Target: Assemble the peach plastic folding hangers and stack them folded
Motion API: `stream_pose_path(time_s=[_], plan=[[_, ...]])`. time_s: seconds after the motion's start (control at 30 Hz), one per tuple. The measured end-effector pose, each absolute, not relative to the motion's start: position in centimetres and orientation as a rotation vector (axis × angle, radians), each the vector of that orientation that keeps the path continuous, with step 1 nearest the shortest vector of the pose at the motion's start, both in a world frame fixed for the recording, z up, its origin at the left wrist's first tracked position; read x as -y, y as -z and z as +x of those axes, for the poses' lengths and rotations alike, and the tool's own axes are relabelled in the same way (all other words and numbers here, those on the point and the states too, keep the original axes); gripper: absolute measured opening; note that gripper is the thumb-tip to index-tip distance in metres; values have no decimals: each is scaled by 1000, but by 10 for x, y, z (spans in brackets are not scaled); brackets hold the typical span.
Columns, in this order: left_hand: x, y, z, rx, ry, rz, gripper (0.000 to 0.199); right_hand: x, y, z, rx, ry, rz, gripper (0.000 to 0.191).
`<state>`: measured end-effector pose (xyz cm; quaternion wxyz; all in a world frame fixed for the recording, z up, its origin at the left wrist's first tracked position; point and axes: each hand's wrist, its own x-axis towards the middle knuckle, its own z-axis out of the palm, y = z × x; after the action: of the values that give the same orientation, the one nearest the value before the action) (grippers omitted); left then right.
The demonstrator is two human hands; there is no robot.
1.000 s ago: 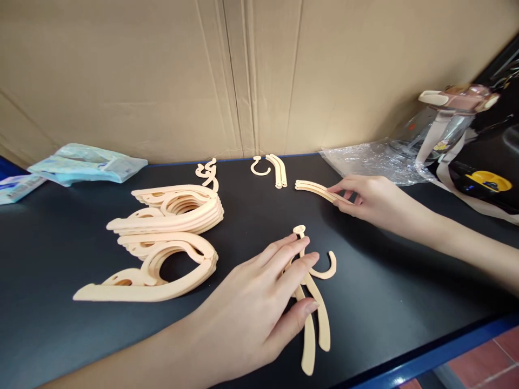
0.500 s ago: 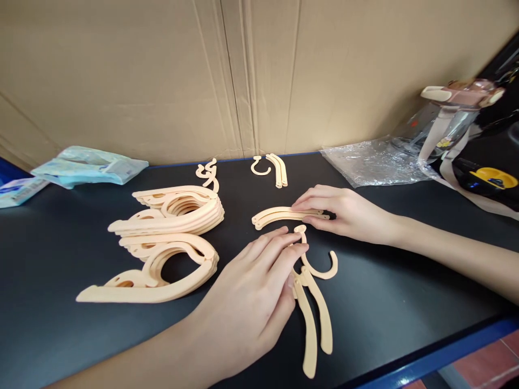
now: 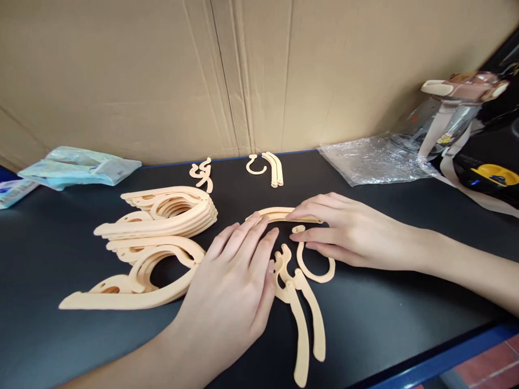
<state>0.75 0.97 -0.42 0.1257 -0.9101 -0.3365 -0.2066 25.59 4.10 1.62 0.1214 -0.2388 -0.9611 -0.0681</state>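
Observation:
Peach-coloured plastic pieces of folding clothes hangers lie on the dark table. The fingertips of my left hand (image 3: 231, 283), stretched out, rest at the left end of a pair of curved hanger arms (image 3: 278, 212). My right hand (image 3: 357, 232) has its fingers spread, some over the right end of those arms and others by the top of a loose hook (image 3: 320, 279). Just right of my left hand lies a hanger centre piece with two arms (image 3: 302, 335) pointing toward me. Left of it are piled folded hangers (image 3: 130, 300), partly behind my left hand.
Toward the back lie another loose hook (image 3: 256, 172) with curved arms (image 3: 275, 170), and a small hanger part (image 3: 206, 175). Blue plastic packs (image 3: 81, 167) are at the left. A clear plastic bag (image 3: 365, 162) and a strapped bottle (image 3: 454, 116) stand back right, before a cardboard wall (image 3: 162, 81).
My left hand has moved left and forward, off the centre piece and onto the curved arms. My right hand's fingers have spread toward the hook. The view has shifted slightly.

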Motion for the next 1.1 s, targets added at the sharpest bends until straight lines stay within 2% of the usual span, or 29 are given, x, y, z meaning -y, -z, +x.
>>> stream_pose_path(time_s=[0.23, 0.33, 0.47, 0.57, 0.67, 0.73, 0.83, 1.1], plan=[[-9, 4, 11, 994, 520, -2506, 43, -40, -27, 267, 2858, 96, -702, 22], [-8, 4, 10, 961, 496, -2478, 41, -42, -36, 273, 2777, -211, -775, 19], [-4, 0, 9, 894, 452, -2352, 41, -50, -43, 280, 2400, -649, -924, 11], [0, -4, 9, 827, 474, -2338, 39, -59, -38, 281, 2027, -749, -1035, 10], [5, -8, 9, 720, 533, -2444, 31, -66, -28, 280, 1894, -825, -1087, 8], [9, -9, 9, 611, 566, -2586, 26, -67, -22, 278, 1888, -879, -1124, 14], [16, -9, 10, 477, 513, -2845, 28, -65, -18, 275, 1838, -1003, -1177, 21], [6, -4, 7, 613, 578, -3055, 27, -56, -19, 273, 1971, -1148, -967, 35]])
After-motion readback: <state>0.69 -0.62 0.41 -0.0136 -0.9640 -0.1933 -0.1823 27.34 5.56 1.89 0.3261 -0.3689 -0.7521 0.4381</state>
